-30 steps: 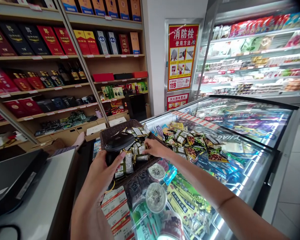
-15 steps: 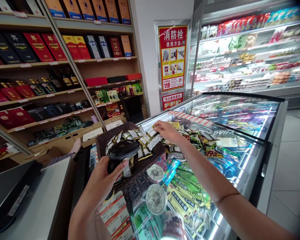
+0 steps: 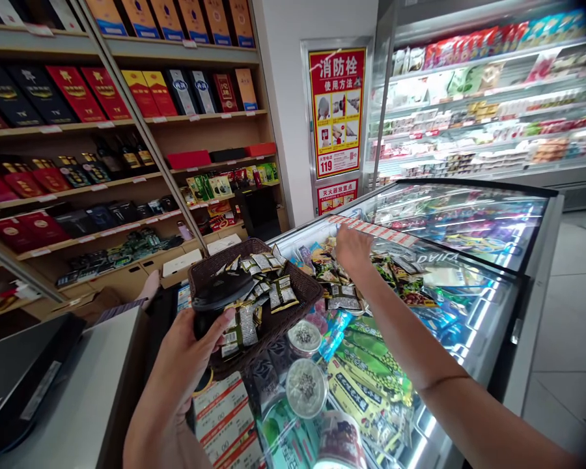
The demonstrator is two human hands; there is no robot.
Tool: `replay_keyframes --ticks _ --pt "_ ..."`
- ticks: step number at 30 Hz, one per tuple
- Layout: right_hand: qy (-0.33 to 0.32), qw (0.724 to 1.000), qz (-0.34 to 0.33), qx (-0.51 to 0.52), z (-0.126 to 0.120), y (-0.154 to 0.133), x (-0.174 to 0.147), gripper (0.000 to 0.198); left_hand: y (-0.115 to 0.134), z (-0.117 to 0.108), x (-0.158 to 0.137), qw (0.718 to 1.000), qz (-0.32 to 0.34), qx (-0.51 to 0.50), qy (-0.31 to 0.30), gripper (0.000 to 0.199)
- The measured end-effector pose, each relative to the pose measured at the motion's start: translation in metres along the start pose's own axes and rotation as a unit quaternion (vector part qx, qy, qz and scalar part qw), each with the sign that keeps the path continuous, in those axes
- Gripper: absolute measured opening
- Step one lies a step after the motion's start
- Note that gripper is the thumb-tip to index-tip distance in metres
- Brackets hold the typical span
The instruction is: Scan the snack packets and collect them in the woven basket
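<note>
My left hand (image 3: 188,348) is closed round the handle of a black handheld barcode scanner (image 3: 222,290), its head over the near left part of a brown woven basket (image 3: 305,301). Several small silver-and-dark snack packets (image 3: 283,294) lie loose in that basket. My right hand (image 3: 354,249) is beyond the basket's right side, over a pile of packets (image 3: 344,298) on the freezer's glass top. Its back faces me, so the fingers and anything in them are hidden.
Under the basket is a chest freezer (image 3: 508,339) with glass lids and frozen goods inside. Lidded tubs (image 3: 306,389) sit near its front left. A price sheet (image 3: 227,423) lies beside them. At left are a grey counter (image 3: 102,365) and boxed-goods shelves (image 3: 127,118).
My right hand has left the basket, without the packet it held there, and moved right to the pile. The scanner in my left hand has shifted slightly left.
</note>
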State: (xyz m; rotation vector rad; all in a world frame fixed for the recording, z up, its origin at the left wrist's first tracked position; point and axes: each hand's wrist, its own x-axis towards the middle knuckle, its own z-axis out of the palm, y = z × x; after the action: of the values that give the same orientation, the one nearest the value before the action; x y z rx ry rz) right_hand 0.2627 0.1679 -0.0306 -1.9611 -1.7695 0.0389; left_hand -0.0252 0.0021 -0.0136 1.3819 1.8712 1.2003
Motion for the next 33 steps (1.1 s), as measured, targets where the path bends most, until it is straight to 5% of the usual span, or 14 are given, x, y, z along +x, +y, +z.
replay_keyframes --ticks 3,6,10,12,15,20,22,26,30,33 --pt "0.048 0.999 -0.016 0.004 0.009 -0.015 -0.007 0.034 0.0 -0.006 -0.001 0.999 -0.014 -0.011 0.043 0.053" --pt "-0.045 0.979 -0.154 0.122 0.03 -0.046 -0.028 0.032 0.003 -0.007 -0.003 0.997 -0.006 -0.019 0.071 0.056" --pt "-0.231 0.861 -0.343 0.295 0.062 -0.083 -0.068 0.04 0.006 -0.002 -0.004 0.995 0.0 -0.026 0.094 0.056" --pt "-0.303 0.814 -0.371 0.327 0.073 -0.091 -0.08 0.039 0.008 0.001 -0.005 0.996 -0.001 -0.027 0.091 0.056" --pt "-0.329 0.787 -0.365 0.373 0.083 -0.095 -0.084 0.033 0.012 0.004 -0.007 0.996 -0.007 -0.033 0.081 0.056" --pt "-0.279 0.823 -0.223 0.442 0.092 -0.094 -0.08 0.012 0.019 0.006 -0.009 0.997 -0.001 -0.055 0.06 0.058" --pt "-0.291 0.836 -0.175 0.432 0.093 -0.092 -0.077 0.024 0.019 0.006 -0.009 0.997 0.003 -0.052 0.056 0.058" --pt "-0.323 0.858 -0.194 0.348 0.082 -0.08 -0.062 0.022 0.016 0.006 -0.008 0.998 0.001 -0.043 0.052 0.06" --pt "-0.205 0.915 -0.184 0.294 0.053 -0.063 -0.037 0.016 0.009 0.004 -0.005 0.999 0.002 -0.017 0.028 0.057" --pt "-0.142 0.931 -0.136 0.309 0.035 -0.049 -0.02 0.018 0.006 0.004 -0.002 1.0 0.005 0.021 -0.001 0.056"
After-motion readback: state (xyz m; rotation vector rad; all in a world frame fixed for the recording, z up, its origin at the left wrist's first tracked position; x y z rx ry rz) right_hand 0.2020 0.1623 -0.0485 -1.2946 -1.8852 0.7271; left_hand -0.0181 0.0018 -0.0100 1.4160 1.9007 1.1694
